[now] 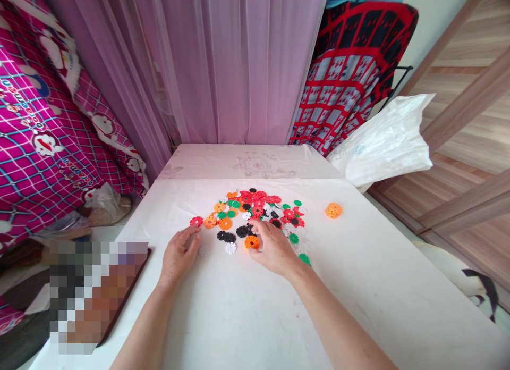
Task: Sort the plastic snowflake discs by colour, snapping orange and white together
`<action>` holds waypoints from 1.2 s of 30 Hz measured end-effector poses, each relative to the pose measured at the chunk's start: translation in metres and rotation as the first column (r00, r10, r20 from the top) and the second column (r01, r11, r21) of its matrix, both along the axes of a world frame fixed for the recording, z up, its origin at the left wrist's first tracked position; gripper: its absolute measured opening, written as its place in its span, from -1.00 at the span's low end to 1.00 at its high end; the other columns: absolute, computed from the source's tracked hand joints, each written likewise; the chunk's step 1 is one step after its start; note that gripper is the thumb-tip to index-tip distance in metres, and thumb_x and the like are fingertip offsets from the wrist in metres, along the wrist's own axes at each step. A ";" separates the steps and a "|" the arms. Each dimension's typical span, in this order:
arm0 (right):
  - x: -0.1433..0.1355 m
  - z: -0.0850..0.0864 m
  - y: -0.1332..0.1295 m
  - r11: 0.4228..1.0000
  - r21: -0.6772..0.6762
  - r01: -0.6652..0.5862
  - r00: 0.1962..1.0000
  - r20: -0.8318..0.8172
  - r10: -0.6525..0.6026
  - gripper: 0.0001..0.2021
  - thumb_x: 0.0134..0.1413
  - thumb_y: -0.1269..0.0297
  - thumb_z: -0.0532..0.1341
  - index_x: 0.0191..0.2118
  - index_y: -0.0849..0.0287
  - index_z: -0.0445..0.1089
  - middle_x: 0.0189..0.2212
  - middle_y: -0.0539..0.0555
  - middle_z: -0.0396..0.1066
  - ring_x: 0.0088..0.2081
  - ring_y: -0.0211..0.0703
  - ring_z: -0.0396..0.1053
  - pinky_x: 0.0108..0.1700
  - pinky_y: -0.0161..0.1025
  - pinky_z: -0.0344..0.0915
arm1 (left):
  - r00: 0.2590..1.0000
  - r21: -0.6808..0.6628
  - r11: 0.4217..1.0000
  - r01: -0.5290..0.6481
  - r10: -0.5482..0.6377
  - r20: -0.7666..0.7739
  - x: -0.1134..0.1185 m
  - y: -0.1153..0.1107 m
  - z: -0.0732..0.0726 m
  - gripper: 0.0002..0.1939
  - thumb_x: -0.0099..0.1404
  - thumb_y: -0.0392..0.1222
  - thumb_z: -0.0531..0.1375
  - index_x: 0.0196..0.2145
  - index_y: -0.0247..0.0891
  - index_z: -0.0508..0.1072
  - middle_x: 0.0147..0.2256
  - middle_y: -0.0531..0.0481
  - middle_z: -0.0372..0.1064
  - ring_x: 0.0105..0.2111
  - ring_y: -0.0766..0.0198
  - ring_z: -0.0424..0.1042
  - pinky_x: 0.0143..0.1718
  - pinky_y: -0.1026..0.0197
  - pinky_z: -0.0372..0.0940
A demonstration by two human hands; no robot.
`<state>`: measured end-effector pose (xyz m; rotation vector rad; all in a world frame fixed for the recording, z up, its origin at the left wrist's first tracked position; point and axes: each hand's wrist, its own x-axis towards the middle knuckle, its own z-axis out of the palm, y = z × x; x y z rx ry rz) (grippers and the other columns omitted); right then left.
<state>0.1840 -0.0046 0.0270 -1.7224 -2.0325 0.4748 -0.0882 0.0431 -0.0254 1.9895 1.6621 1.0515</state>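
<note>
Here, right hand [274, 246] curled over orange disc [252, 243] at near edge of disc pile [258, 210], fingertips pinching it; grip looks light. Left hand [179, 253] flat, fingers loosely spread on white table [358, 285], holding nothing, tips beside red disc [196, 221]. Better: lift disc straight up, pinch rim, avoid scattering neighbours. Separate orange cluster [333, 210] sits apart, right.

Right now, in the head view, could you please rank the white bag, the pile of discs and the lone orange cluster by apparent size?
1. White bag
2. Pile of discs, though it looks nearly as wide as the bag
3. Orange cluster
</note>
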 end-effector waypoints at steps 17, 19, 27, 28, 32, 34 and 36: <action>-0.081 0.018 0.076 0.986 -0.148 0.080 0.931 0.366 -0.020 -0.66 0.10 0.20 0.29 -0.01 0.21 0.44 -0.08 0.22 0.54 -0.02 0.03 0.48 -0.09 -0.18 0.38 | 1.000 0.018 1.000 0.012 -0.012 0.024 0.001 0.001 0.000 -0.63 0.29 0.04 0.07 -0.15 -0.16 0.57 -0.06 -0.10 0.57 -0.06 0.10 0.52 0.02 0.03 0.39; -0.086 0.018 0.079 0.982 -0.160 0.099 0.935 0.353 -0.037 -0.61 0.08 0.24 0.31 0.03 0.22 0.40 -0.06 0.24 0.53 -0.02 0.03 0.49 -0.08 -0.17 0.38 | 1.000 0.020 1.000 0.015 -0.016 0.021 0.001 0.001 0.000 -0.63 0.30 0.03 0.07 -0.14 -0.16 0.57 -0.06 -0.10 0.57 -0.06 0.10 0.52 0.02 0.02 0.39; -0.037 0.030 0.064 0.979 -0.166 0.114 0.992 0.073 -0.103 -0.50 0.00 0.26 0.33 0.09 0.11 0.29 -0.04 0.11 0.51 -0.07 -0.09 0.49 -0.06 -0.23 0.32 | 1.000 0.029 0.999 0.017 -0.017 0.004 0.001 0.001 0.000 -0.63 0.29 0.03 0.06 -0.16 -0.16 0.57 -0.08 -0.11 0.57 -0.09 0.09 0.53 0.03 0.00 0.40; -0.025 0.030 0.057 0.979 -0.174 0.108 0.994 0.017 -0.106 -0.50 -0.03 0.29 0.34 0.08 0.09 0.29 -0.03 0.08 0.50 -0.12 -0.14 0.49 -0.07 -0.25 0.31 | 1.000 0.028 0.999 0.019 -0.019 0.003 0.001 0.001 0.001 -0.63 0.29 0.03 0.07 -0.15 -0.16 0.57 -0.08 -0.11 0.57 -0.08 0.09 0.53 0.03 0.00 0.40; 0.008 0.024 0.027 0.982 -0.188 0.015 0.994 -0.103 -0.034 -0.52 -0.08 0.35 0.34 0.03 0.05 0.32 -0.14 0.00 0.51 -0.30 -0.26 0.43 -0.21 -0.31 0.29 | 1.000 0.028 0.999 0.017 -0.017 -0.004 0.001 0.001 0.001 -0.62 0.28 0.04 0.07 -0.14 -0.16 0.57 -0.06 -0.11 0.57 -0.05 0.08 0.52 0.06 -0.01 0.39; 0.014 0.020 0.015 0.987 -0.160 -0.012 0.996 -0.088 -0.002 -0.53 -0.10 0.37 0.33 0.01 0.04 0.34 -0.16 -0.01 0.50 -0.31 -0.27 0.42 -0.22 -0.31 0.28 | 1.000 0.027 1.000 0.013 -0.013 -0.009 0.001 0.001 0.001 -0.62 0.29 0.04 0.07 -0.14 -0.16 0.57 -0.06 -0.10 0.57 -0.04 0.08 0.52 0.06 -0.01 0.39; 0.014 0.017 0.006 0.991 -0.133 -0.009 0.999 -0.054 0.002 -0.52 -0.10 0.37 0.32 0.03 0.05 0.33 -0.17 -0.01 0.50 -0.29 -0.25 0.43 -0.20 -0.31 0.27 | 1.000 0.028 1.000 0.012 -0.011 -0.016 0.001 0.000 0.002 -0.62 0.29 0.04 0.06 -0.13 -0.16 0.57 -0.06 -0.10 0.57 -0.04 0.09 0.52 0.06 0.00 0.38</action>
